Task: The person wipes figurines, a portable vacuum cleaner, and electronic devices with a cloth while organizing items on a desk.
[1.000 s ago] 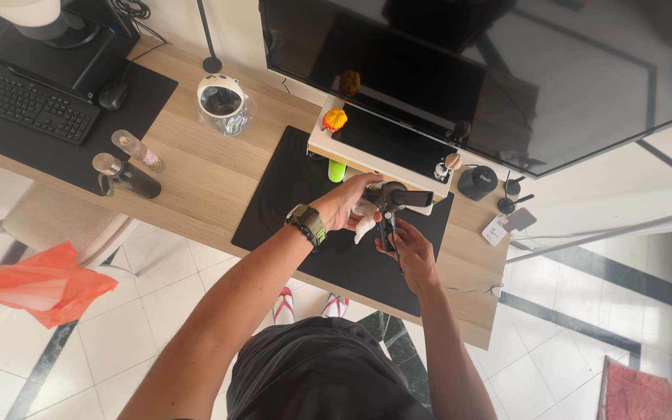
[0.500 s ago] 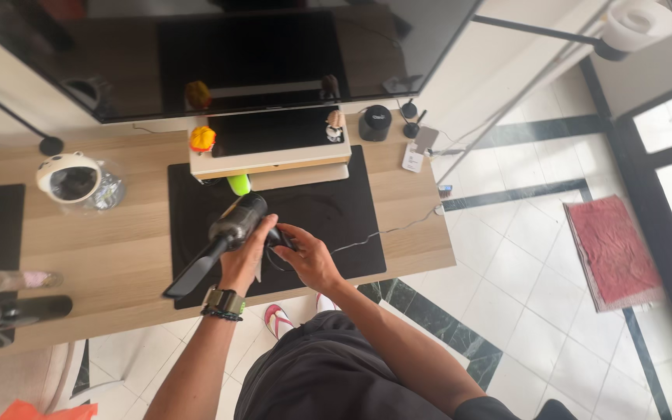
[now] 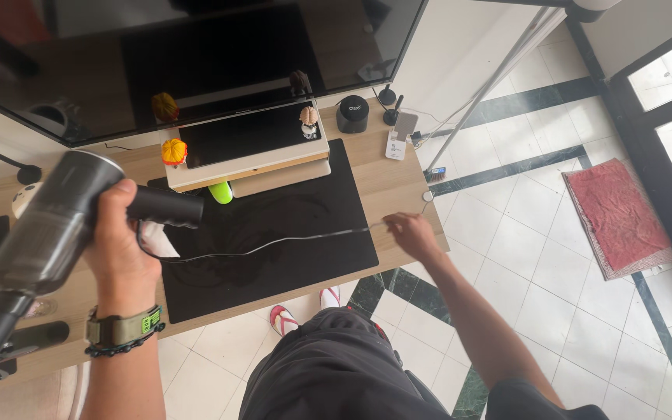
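Matt grey plastic vacuum (image 3: 48, 222); pale wood-grain desk (image 3: 386, 183); smooth black mat (image 3: 289, 233).

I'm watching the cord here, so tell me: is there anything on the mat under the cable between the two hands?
Nothing visible: the cable runs from the left hand holding the vacuum to the right hand, crossing bare black mat.

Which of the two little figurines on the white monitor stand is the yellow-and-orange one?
The one on the stand's left end, the yellow-orange figurine. The other figurine, on the right end, is pale with a brown top.
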